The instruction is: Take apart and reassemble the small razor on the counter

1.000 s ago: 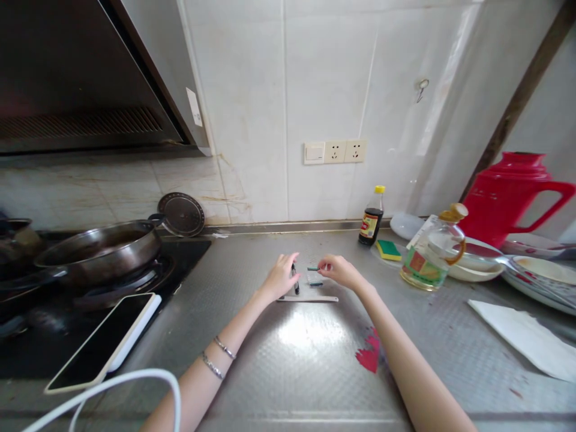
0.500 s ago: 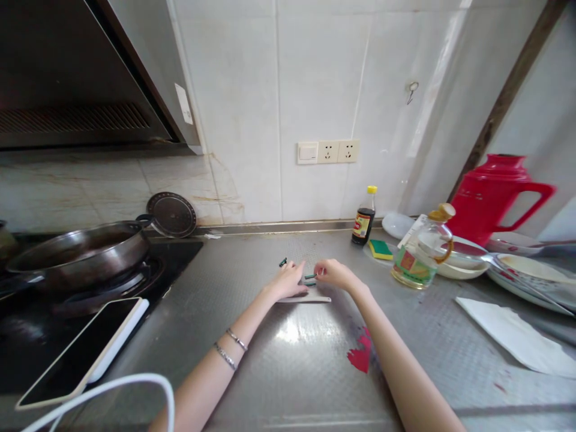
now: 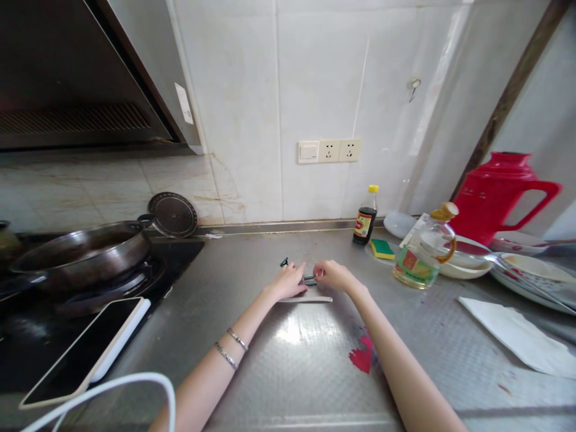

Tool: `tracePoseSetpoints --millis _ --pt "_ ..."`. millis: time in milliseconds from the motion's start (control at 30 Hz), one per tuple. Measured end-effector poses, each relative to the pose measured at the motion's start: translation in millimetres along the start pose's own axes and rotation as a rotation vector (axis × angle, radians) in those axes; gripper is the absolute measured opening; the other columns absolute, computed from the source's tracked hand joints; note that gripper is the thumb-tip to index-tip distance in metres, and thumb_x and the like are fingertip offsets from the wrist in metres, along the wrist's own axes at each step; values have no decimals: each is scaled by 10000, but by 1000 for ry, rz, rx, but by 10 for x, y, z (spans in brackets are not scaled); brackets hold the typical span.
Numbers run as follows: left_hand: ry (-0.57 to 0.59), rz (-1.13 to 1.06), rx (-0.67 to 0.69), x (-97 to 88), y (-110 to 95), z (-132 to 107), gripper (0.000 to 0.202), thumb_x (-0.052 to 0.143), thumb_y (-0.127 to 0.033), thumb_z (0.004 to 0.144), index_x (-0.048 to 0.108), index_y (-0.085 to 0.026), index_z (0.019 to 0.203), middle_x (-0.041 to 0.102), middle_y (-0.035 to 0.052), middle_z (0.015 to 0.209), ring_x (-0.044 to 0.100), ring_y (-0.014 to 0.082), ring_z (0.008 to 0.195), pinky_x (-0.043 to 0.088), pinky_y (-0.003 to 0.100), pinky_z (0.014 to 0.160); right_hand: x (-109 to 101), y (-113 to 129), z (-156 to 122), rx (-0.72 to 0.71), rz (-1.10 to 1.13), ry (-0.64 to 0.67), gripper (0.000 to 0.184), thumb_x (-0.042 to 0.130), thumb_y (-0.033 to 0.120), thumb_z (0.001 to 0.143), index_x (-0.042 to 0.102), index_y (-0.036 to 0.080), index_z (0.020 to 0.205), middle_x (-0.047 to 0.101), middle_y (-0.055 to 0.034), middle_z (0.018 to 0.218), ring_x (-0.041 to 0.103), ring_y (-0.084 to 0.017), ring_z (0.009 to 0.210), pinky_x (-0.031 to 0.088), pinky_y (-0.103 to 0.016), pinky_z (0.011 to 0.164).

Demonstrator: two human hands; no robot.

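Note:
My left hand (image 3: 288,282) lies low over the steel counter, thumb and forefinger stretched apart. Just past its knuckles sticks out a small dark green piece (image 3: 284,262); whether it joins anything under the hand is hidden. Facing it, my right hand (image 3: 332,275) has its fingers pinched at the end of a thin green stick-like thing (image 3: 308,278). A second thin green piece (image 3: 311,284) shows just below, between the hands. Nearer me, a pale flat strip (image 3: 317,299) with a hole at its right end lies crosswise, its left part beneath my left hand.
At left, a pan (image 3: 85,249) sits on the black stove, with a phone (image 3: 85,351) and white cable (image 3: 135,379) nearer. Rightward stand a soy sauce bottle (image 3: 364,222), a sponge (image 3: 382,249), a glass jug (image 3: 418,261) and a red flask (image 3: 490,195). A red scrap (image 3: 362,356) lies near my right forearm.
The whole view has shifted very slightly. Both hands keep nearly the same place and pose, and the green pieces and pale strip stay between and beneath them.

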State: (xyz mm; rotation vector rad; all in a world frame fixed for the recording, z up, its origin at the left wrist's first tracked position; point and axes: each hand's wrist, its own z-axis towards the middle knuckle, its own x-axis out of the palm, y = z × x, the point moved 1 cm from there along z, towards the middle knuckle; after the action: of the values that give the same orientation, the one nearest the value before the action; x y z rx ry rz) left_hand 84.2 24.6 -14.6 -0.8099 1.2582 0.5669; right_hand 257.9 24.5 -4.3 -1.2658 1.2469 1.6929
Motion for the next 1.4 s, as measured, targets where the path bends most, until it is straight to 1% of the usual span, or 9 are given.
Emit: tracePoseSetpoints --millis 500,667,867,1100,1200,1267,1333,1400 --pt "0 32 -9 -3 -21 -14 640 564 -350 760 326 -139 1315 552 139 1116 451 288 1127 336 340 893 29 29 -6 -41 -20 29 183 527 213 746 671 226 859 671 -18 845 578 -133 765 316 -207 576" --pt "1 28 -4 -16 -29 -29 571 554 -343 763 373 -152 1269 561 133 1094 458 296 1118 345 347 880 20 56 -12 -31 -5 46 199 526 221 745 666 222 888 673 -14 844 587 -134 761 320 -206 574" --pt "9 3 -3 -32 -36 -35 535 544 -332 766 394 -165 1251 565 124 1096 455 294 1130 336 354 898 -3 66 -31 -9 -2 33 210 519 247 763 674 218 902 674 -28 868 591 -137 783 326 -206 587" --pt "-10 -18 -25 -32 -45 -51 741 577 -380 752 257 -133 1373 517 162 1205 426 296 1177 332 354 930 -33 19 -42 12 9 -43 256 448 292 818 674 220 914 685 -39 876 599 -143 781 319 -209 577" --pt "-47 -88 -5 -119 -24 -41 701 564 -450 761 324 -151 1348 525 139 1219 445 275 1160 356 349 926 -40 4 -41 27 0 -45 258 443 272 820 678 215 909 688 -46 882 601 -148 800 323 -207 594" --pt "-121 -148 11 -242 13 -40 598 534 -471 784 426 -160 1283 545 118 1209 473 246 1127 373 337 924 -51 14 -45 30 -2 -48 256 445 258 817 681 209 905 688 -53 882 599 -148 795 328 -207 604" --pt "-215 -187 48 -401 57 -63 421 508 -402 818 552 -150 1153 595 93 1151 499 218 1091 371 318 937 -66 49 -52 20 1 -57 251 449 248 813 683 207 895 689 -52 876 601 -147 786 328 -205 601" --pt "-300 -228 36 -558 103 -126 293 502 -335 825 622 -164 1030 637 63 1082 531 196 1041 379 311 934 -72 111 -56 14 13 -76 241 457 249 809 684 208 879 692 -46 863 606 -147 785 328 -201 595"
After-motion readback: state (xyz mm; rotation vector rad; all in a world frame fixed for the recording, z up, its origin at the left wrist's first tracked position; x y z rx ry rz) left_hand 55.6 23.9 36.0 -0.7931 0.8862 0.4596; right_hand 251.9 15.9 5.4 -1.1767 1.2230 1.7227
